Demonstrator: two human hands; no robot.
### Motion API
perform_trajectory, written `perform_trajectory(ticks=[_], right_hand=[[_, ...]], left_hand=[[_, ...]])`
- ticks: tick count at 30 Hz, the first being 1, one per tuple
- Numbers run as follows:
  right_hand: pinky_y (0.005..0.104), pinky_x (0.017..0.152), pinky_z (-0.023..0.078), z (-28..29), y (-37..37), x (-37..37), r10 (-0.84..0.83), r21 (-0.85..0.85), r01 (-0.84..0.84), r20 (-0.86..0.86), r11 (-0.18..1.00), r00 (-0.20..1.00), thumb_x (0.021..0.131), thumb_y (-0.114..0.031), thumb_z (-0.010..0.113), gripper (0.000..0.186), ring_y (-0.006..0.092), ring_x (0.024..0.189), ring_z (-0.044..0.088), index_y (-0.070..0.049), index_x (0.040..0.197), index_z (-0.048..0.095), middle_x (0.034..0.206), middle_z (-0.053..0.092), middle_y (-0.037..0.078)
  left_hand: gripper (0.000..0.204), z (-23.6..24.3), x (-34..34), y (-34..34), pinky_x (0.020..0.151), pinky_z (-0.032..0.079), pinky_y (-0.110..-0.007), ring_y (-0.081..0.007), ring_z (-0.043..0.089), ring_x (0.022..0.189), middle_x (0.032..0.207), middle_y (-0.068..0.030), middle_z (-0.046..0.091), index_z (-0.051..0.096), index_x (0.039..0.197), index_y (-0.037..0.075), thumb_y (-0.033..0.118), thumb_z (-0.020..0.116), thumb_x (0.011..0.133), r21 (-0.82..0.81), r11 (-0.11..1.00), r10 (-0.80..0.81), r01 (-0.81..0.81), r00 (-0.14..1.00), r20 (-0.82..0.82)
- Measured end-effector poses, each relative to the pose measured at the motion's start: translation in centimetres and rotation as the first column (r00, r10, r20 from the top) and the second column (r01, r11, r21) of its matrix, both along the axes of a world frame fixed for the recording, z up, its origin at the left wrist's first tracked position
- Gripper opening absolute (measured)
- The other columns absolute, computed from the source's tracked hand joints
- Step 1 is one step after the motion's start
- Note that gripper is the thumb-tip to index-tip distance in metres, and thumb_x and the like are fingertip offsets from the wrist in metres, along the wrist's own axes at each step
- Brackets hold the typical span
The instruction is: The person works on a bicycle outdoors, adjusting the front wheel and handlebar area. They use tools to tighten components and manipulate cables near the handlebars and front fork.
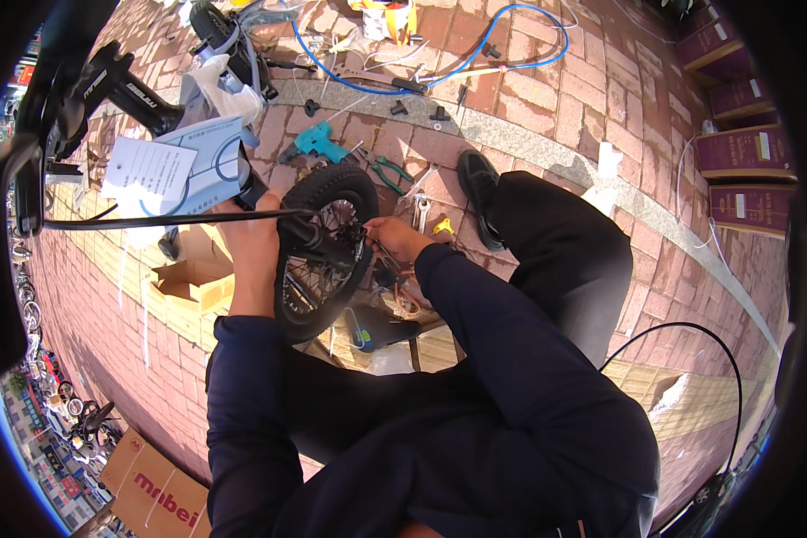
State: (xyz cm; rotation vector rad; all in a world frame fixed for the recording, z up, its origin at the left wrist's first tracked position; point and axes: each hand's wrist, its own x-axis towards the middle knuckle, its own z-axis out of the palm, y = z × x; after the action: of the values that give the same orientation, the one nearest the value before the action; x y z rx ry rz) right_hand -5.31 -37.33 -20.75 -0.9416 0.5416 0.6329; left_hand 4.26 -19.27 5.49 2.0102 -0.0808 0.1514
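A bicycle's small wheel with a black knobby tyre stands in front of me, with a black fork running to its hub. My left hand closes around the upper part of the fork, its fingertips partly hidden behind. At the hub, the fingers of my right hand pinch together next to a dark part. What they hold is too small to make out. Black handlebar parts rise at the upper left. Beside them hang a white paper tag and a blue-white printed sheet. A black cable crosses above my left hand.
Beyond the wheel lie a teal power drill, green-handled pliers, wrenches and a yellow part. An open cardboard box sits left. A blue cable curves at the back. Maroon boxes line the right.
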Motion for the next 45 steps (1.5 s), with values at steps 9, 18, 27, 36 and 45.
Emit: perform_trajectory(ticks=[9, 18, 27, 36, 45], right_hand=[[0.0329, 0.067, 0.051, 0.1, -0.8, 0.9, 0.156, -0.156, -0.14, 0.1, 0.978, 0.983, 0.105, -0.016, 0.057, 0.019, 0.0123, 0.075, 0.06, -0.006, 0.116, 0.069, 0.089, 0.069, 0.003], [0.0345, 0.085, 0.054, 1.1, -2.4, 2.6, 0.462, -0.567, -0.23, 0.307, 0.791, 0.832, 0.092, -0.011, 0.066, 0.03, 0.0174, 0.092, 0.069, -0.002, 0.12, 0.074, 0.099, 0.077, 0.009], [0.0332, 0.068, 0.053, 1.3, -2.3, 2.2, 0.381, -0.434, -0.261, 0.216, 0.862, 0.899, 0.091, -0.009, 0.065, 0.03, 0.0165, 0.074, 0.066, 0.0, 0.118, 0.073, 0.085, 0.072, 0.006], [0.0325, 0.067, 0.053, 0.6, -2.5, 1.9, 0.353, -0.306, -0.303, 0.124, 0.903, 0.927, 0.097, -0.011, 0.062, 0.031, 0.0165, 0.073, 0.063, -0.001, 0.126, 0.069, 0.088, 0.07, 0.006], [0.0298, 0.069, 0.057, -0.8, -1.3, 1.2, 0.202, -0.211, -0.185, 0.06, 0.96, 0.978, 0.101, -0.014, 0.061, 0.025, 0.0137, 0.077, 0.065, -0.001, 0.122, 0.066, 0.09, 0.069, 0.004]], left_hand=[[0.061, -0.3, -0.1, 0.2, 0.103, 0.038, -0.05, -0.043, 0.048, 0.112, 0.121, -0.0261, 0.052, 0.053, 0.125, -0.005, 0.022, 0.075, 0.075, 0.123, 0.992, 0.022, -0.03, 0.998, 0.066], [0.051, 0.5, -0.2, -1.0, 0.083, 0.049, -0.037, -0.0253, 0.057, 0.086, 0.102, -0.0145, 0.058, 0.054, 0.119, -0.005, 0.013, 0.074, 0.075, -0.091, 0.995, 0.049, -0.049, 0.999, -0.001], [0.055, 0.9, -0.3, -0.5, 0.087, 0.046, -0.031, -0.0156, 0.051, 0.1, 0.117, -0.0046, 0.052, 0.045, 0.138, 0.004, 0.008, 0.067, 0.087, -0.004, 0.998, -0.061, 0.061, 0.996, -0.058], [0.049, 0.6, -0.3, -0.8, 0.086, 0.048, -0.037, -0.0261, 0.057, 0.093, 0.109, -0.0145, 0.055, 0.056, 0.122, -0.003, 0.009, 0.072, 0.077, -0.077, 0.997, 0.002, 0.001, 1.0, 0.029], [0.062, 0.7, -0.4, -0.6, 0.095, 0.045, -0.044, -0.0352, 0.053, 0.104, 0.12, -0.0222, 0.05, 0.05, 0.13, -0.004, 0.015, 0.075, 0.076, 0.02, 1.0, 0.0, -0.001, 1.0, 0.029]])
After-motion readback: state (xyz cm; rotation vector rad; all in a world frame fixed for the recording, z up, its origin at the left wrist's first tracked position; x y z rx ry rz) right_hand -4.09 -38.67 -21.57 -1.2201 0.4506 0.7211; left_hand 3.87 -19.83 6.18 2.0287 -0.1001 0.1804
